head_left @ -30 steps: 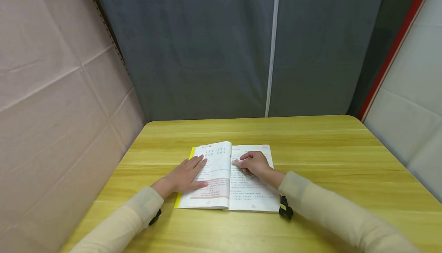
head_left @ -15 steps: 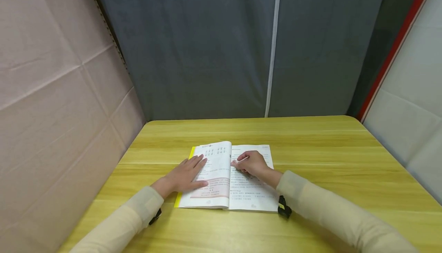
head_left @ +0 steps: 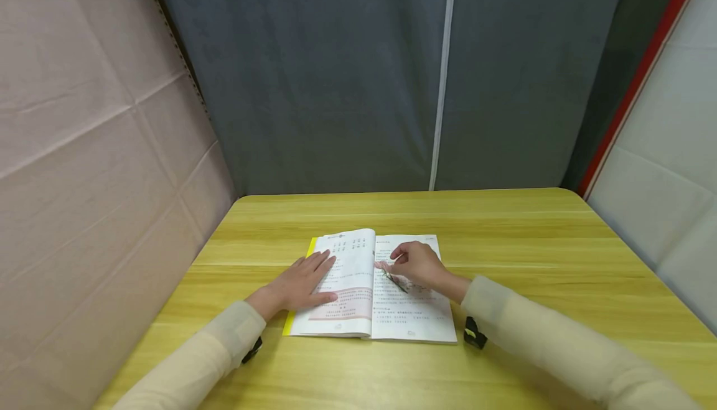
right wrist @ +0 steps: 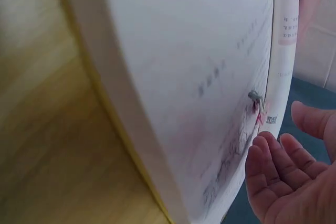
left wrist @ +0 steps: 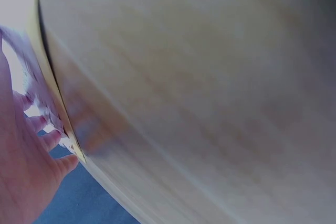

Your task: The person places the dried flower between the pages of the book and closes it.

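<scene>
An open book (head_left: 344,279) lies on the table, its printed pages spread. My left hand (head_left: 302,282) rests flat with spread fingers on the left page; in the left wrist view the left hand (left wrist: 31,145) lies along the book's yellow edge (left wrist: 50,72). On the right page, near the fold, is a small pink flower (head_left: 382,265) with a thin green stem. My right hand (head_left: 420,265) hovers just beside it. In the right wrist view, the right hand (right wrist: 294,177) has loosely bent fingers, the thumb apart from them, and nothing between; the flower (right wrist: 257,104) lies past the fingertips.
A yellow wood-grain table (head_left: 504,236) surrounds the book. Behind it hangs a dark grey curtain (head_left: 336,86). Pale cloth walls stand at the left (head_left: 101,149) and right (head_left: 672,198). Black straps with devices sit at both wrists.
My right hand has loosened from the flower and shifted slightly right, so the flower's green stem now shows on the page. The left hand has stayed in place.
</scene>
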`<state>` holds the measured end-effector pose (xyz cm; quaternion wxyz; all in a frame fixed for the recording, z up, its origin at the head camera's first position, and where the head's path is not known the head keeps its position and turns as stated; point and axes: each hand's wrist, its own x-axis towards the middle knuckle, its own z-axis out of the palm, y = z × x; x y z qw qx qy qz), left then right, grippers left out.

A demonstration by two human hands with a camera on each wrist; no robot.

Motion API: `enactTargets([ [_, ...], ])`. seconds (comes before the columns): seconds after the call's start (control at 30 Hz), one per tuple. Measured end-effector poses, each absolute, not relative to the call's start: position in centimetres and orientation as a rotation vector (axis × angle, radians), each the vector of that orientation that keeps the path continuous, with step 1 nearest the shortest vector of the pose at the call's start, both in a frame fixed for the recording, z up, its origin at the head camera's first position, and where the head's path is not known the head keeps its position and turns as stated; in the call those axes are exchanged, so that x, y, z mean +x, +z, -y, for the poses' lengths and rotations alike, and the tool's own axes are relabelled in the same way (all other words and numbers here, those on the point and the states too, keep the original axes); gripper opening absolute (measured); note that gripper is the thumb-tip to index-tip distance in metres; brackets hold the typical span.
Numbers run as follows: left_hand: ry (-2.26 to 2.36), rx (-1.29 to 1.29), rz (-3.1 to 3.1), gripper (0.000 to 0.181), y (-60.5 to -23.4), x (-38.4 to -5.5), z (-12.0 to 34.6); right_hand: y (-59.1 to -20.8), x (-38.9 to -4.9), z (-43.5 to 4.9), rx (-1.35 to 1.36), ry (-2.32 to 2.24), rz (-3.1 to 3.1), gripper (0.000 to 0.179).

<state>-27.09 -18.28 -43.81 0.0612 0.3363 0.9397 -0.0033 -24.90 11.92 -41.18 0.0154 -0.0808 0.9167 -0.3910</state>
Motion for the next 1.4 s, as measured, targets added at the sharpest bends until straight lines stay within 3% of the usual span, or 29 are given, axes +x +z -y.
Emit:
enactTargets([
  [0.67, 0.134, 0.902, -2.861, 0.091, -43.7, -26.3, 18.3, -41.7, -21.7, -20.6, -1.396, -0.486, -2.938, 0.051],
  [0.9, 0.173, 0.799, -2.867, 0.093, -43.7, -26.0, 18.4, -43.2, -20.6, -22.7, -1.564, -0.269, -2.91, 0.067],
  [1.13, 0.207, 0.794, -2.878, 0.093, -43.8, -25.7, 18.6, -44.2, -20.3, -24.0, -1.786, -0.077, -2.86, 0.067],
  [1.4, 0.357, 0.83, -2.905, 0.09, -44.0, -25.7, 19.3, -44.7, -19.9, -24.6, -1.792, -0.039, -2.839, 0.066],
])
